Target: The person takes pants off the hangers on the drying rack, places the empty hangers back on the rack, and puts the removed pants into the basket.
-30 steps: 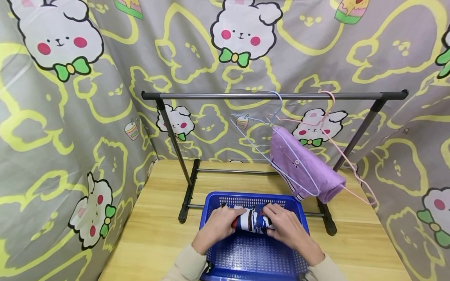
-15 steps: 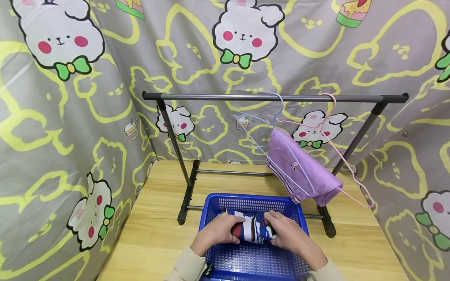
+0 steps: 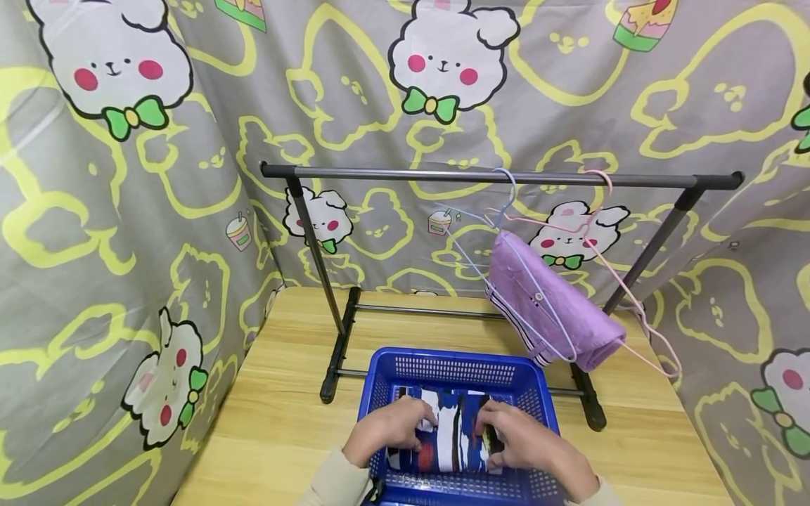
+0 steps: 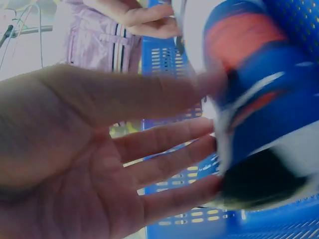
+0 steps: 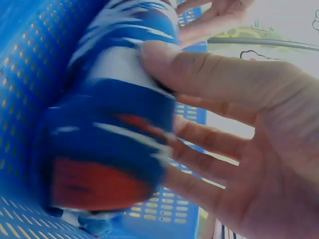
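A rolled-up garment (image 3: 449, 436), printed in blue, white, black and red, lies across the blue plastic basket (image 3: 455, 355). At its left end is my left hand (image 3: 394, 425), thumb apart from the fingers. The left wrist view shows nearly straight fingertips right at the cloth (image 4: 259, 104). My right hand (image 3: 522, 437) sits at the other end. In the right wrist view its thumb rests over the blurred roll (image 5: 109, 124), while the long fingers (image 5: 209, 137) reach the roll's side.
Behind the basket a dark metal rack (image 3: 392, 173) stands on the wooden table (image 3: 253, 422). From its bar hang a blue hanger (image 3: 506, 197) and a pink hanger (image 3: 623, 284), with a purple garment (image 3: 550, 302). A patterned curtain (image 3: 354, 91) surrounds the table.
The printed garment has come toward me from the basket's far side and now shows a broader, more unrolled surface. Both hands moved nearer with it, and their fingers have loosened.
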Motion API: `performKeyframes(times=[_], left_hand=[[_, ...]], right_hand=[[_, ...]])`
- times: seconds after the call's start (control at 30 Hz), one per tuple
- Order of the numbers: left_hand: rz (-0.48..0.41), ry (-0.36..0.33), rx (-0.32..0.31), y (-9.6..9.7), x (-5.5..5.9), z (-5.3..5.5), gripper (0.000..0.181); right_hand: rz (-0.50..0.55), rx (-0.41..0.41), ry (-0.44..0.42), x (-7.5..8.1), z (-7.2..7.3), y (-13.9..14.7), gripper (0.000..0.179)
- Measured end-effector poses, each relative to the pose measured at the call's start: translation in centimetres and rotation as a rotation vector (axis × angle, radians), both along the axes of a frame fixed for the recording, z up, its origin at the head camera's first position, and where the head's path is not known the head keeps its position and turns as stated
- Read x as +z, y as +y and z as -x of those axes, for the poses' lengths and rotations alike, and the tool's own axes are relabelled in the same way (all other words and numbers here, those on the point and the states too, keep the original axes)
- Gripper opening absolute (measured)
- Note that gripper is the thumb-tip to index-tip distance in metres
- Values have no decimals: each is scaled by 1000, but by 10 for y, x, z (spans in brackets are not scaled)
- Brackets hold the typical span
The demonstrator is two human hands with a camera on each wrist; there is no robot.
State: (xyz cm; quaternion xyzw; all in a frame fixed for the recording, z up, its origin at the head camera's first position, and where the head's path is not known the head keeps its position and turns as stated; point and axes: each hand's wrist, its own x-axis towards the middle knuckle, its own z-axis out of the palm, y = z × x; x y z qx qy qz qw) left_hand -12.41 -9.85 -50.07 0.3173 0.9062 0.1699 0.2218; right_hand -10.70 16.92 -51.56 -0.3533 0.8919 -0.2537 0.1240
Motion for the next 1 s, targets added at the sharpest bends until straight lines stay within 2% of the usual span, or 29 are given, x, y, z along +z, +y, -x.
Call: performKeyframes(times=[0.23, 0.4, 0.57, 0.73, 0.87, 0.93, 1.0], left_hand=[[75, 29, -69, 1, -2, -2, 35], [80, 21, -40, 2, -5, -3, 33], [58, 35, -21, 2, -10, -4, 29], [-6, 67, -11, -2, -13, -7, 28], [-96, 54, 17, -7, -13, -9, 25], [-143, 39, 36, -9, -13, -9, 24], [-187, 22, 53, -12, -11, -9, 24]], right_hand=[[-46, 27, -73, -10, -6, 0, 44], [-79, 11, -80, -10, -9, -1, 42], [-31, -14, -120, -9, -9, 0, 34], [84, -18, -138, -11, -9, 3, 29], [142, -23, -137, -11, -9, 7, 28], [148, -50, -138, -8, -10, 8, 27], [149, -86, -98, -4, -12, 11, 26]])
